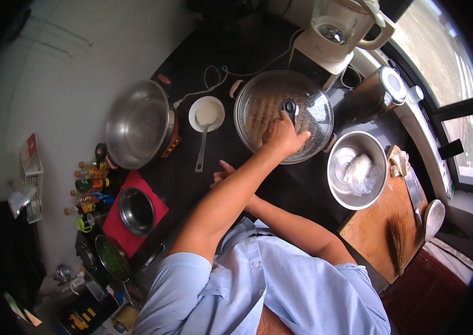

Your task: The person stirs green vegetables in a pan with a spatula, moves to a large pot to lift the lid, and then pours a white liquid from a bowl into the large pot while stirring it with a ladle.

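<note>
My left hand point(282, 134) reaches over a wide pan's glass lid point(257, 96), one finger at its black knob point(290, 106) and the thumb spread away. Droplets cover the lid's inside; brownish contents lie beneath it, unclear. Below and left of the pan, my right hand point(222, 173) is partly hidden under my left forearm, visible fingers apart, nothing seen in them. Between the pans stands a white bowl point(193, 125) of pale, creamy stuff with a metal spoon point(203, 146) in it. A large metal pan point(138, 125) sits on an orange-and-black base at left.
At right, a metal bowl point(335, 188) with a plastic-wrapped white lump adjoins a wooden board point(370, 226) bearing a whisk brush point(397, 238) and cleaver point(414, 192). A blender point(324, 46) stands behind. At left are bottles point(94, 173) and a bowl point(136, 211) on red cloth.
</note>
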### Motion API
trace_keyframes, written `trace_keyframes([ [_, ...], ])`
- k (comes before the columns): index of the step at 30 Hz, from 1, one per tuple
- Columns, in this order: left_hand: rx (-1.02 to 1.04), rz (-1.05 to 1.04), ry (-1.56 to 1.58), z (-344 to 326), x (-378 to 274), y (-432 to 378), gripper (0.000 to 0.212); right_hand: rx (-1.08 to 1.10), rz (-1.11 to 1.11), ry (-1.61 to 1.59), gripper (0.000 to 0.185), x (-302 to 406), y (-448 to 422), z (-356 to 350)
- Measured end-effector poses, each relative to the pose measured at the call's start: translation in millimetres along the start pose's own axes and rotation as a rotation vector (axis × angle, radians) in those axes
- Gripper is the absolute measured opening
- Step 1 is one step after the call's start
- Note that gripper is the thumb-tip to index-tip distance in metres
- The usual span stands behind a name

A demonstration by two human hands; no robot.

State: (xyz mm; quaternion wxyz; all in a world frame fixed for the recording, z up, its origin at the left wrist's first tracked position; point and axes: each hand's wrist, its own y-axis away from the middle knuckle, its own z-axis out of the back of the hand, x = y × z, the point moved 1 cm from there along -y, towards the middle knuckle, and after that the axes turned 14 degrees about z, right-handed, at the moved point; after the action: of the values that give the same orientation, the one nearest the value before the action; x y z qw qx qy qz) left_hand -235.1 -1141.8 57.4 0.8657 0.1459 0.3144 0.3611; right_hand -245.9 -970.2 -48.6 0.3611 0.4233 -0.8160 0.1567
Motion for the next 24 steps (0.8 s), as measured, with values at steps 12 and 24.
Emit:
trace_keyframes([
  [12,-0.221,0.186,1.635,109.2,253.0,64.1,0.023,-0.295,-0.385,-0.212,0.041,55.3,-105.7,-48.2],
  [24,0.546,0.295,2.066,4.2,262.3,-100.6,0.030,0.199,0.049,1.736,0.035,119.7,-97.2,-15.9],
])
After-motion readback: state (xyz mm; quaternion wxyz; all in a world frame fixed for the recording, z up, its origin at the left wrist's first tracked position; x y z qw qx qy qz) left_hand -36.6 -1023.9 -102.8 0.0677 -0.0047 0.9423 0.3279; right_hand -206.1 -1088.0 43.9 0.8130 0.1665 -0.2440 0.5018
